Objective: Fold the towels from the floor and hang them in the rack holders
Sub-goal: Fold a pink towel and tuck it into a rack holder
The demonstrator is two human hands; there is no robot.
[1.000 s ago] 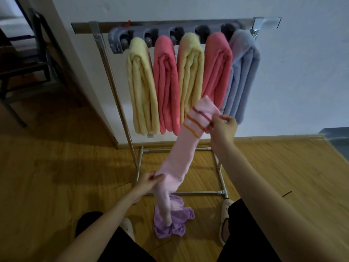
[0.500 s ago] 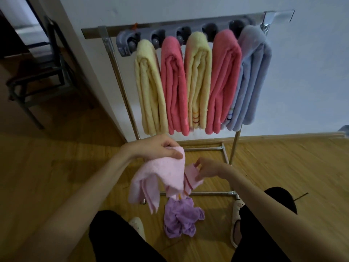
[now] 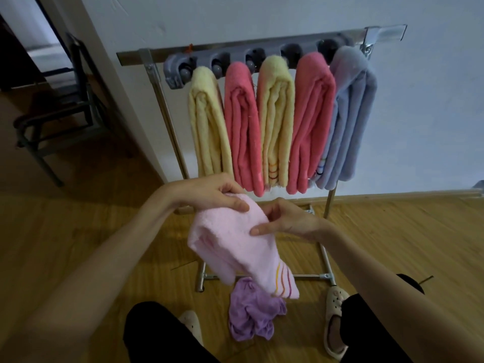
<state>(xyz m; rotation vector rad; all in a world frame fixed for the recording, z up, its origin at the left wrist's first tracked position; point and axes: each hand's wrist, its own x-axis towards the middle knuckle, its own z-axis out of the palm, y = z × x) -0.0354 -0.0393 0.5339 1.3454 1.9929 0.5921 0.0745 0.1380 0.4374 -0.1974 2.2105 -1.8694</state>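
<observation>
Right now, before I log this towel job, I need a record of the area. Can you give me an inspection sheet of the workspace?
Surface: wooden plank floor, bare around the rack's feet.
Job's things: metal rack with a grey holder strip; five folded towels hang in it, namely yellow, pink-red, yellow, pink-red and lilac-blue. Pale pink striped towel is held, partly folded. Crumpled purple towel lies on the floor.
Clutter: nothing seen.
Grips: left hand holds the pink towel's top; right hand pinches its edge.
Cables: nothing seen.
Surroundings: white wall, dark metal chair at left, beige slippers on the person's feet.
</observation>
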